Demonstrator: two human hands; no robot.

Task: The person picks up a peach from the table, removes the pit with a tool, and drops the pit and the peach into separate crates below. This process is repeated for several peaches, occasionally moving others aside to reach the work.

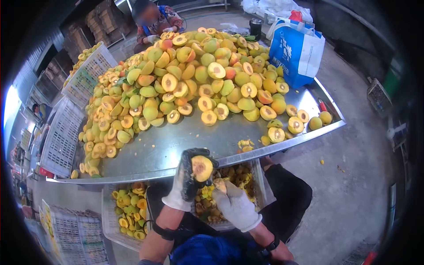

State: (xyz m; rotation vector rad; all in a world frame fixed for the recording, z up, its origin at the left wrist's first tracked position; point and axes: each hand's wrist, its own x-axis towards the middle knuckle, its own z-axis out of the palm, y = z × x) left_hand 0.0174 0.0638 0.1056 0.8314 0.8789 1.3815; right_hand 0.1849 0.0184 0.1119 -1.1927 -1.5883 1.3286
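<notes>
My left hand (181, 185), in a white glove with dark-coated fingers, grips a halved peach (202, 168), its cut face and brown centre turned up. Just to the right and lower, my right hand (237, 206) in a white glove is closed, with something small and brownish (219, 185) at its fingertips; I cannot tell what it is. Both hands are in front of the metal table's near edge. Beneath them a crate (263, 187) holds pits and yellow scraps. A large heap of halved peaches (170, 82) covers much of the table (176, 141).
Left of my legs stands a crate of peach halves (131, 210). White crates (62, 137) line the table's left side. A blue bag (289, 53), a dark cup (255, 30) and a red-handled tool (323, 105) are on the table. Across it, a person (157, 22) works.
</notes>
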